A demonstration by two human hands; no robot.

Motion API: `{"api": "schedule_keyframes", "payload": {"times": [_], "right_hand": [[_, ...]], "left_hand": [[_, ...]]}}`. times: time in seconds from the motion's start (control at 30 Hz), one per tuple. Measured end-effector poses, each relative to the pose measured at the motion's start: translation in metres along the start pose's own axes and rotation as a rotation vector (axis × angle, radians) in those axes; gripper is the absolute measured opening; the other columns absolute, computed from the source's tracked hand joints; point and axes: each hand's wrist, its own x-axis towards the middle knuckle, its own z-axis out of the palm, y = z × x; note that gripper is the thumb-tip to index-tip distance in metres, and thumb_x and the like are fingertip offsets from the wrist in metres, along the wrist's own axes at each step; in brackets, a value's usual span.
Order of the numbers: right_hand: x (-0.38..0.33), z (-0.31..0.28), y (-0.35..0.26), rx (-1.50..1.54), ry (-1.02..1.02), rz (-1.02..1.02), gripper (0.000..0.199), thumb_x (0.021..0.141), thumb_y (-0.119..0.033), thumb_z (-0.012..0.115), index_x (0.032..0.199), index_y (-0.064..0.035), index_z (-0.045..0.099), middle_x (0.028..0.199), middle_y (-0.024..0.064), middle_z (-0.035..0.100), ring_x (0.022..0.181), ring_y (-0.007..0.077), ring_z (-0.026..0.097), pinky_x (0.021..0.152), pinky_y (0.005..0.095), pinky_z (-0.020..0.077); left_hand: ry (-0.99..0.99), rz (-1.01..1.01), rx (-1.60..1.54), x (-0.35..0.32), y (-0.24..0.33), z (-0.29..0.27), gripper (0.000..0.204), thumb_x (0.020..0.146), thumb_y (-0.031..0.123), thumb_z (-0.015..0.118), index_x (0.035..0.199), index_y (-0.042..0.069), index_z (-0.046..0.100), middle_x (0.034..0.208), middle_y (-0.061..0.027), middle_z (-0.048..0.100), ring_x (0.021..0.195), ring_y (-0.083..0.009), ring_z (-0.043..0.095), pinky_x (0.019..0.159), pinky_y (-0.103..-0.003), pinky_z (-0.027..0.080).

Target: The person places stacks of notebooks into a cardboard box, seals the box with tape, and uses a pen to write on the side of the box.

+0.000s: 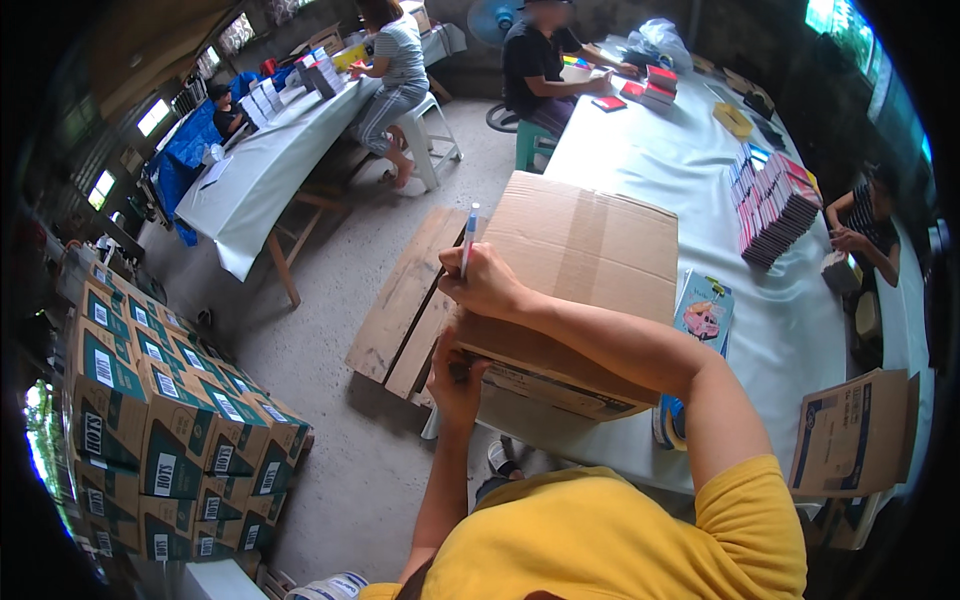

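A box (575,285) on the table (640,150) edge is being marked with a pen (467,240).
The pen is gripped in the closed right hand (485,285); the box's near corner is clasped by the left hand (455,380), best kept firm against sliding. A booklet (703,312) lies just beside; stacked cartons (170,420) stand well apart.

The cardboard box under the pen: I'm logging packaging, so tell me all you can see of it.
The cardboard box is plain brown corrugated board, closed, with dark print on its near side. It lies at the near corner of the white-covered table. The left hand steadies its near corner; the right hand rests on top holding a blue pen upright.
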Motion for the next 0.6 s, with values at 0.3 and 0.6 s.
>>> {"api": "schedule_keyframes", "payload": {"times": [0.3, 0.6], "right_hand": [[-0.0007, -0.0013, 0.0003, -0.010, -0.024, 0.002, 0.027, 0.070, -0.004, 0.061, 0.063, 0.0013, 0.036, 0.051, 0.0139, 0.037, 0.049, 0.0279, 0.031, 0.049, 0.0381, 0.0368], [-0.0007, -0.0011, 0.0007, 0.006, 0.010, -0.002, 0.026, 0.071, -0.004, 0.061, 0.063, 0.0011, 0.037, 0.051, 0.0136, 0.038, 0.049, 0.0271, 0.031, 0.048, 0.0377, 0.0366]], "left_hand": [[-0.028, 0.016, 0.024, -0.0019, -0.0047, -0.0003, 0.073, 0.077, 0.011, 0.079, 0.139, 0.003, 0.042, 0.070, -0.0034, 0.056, 0.064, -0.0130, 0.054, 0.062, -0.026, 0.047], [-0.007, 0.018, 0.000, -0.0017, -0.0024, 0.0006, 0.072, 0.075, 0.015, 0.081, 0.136, 0.002, 0.047, 0.077, -0.0067, 0.058, 0.064, -0.0157, 0.053, 0.060, -0.028, 0.047]]}}
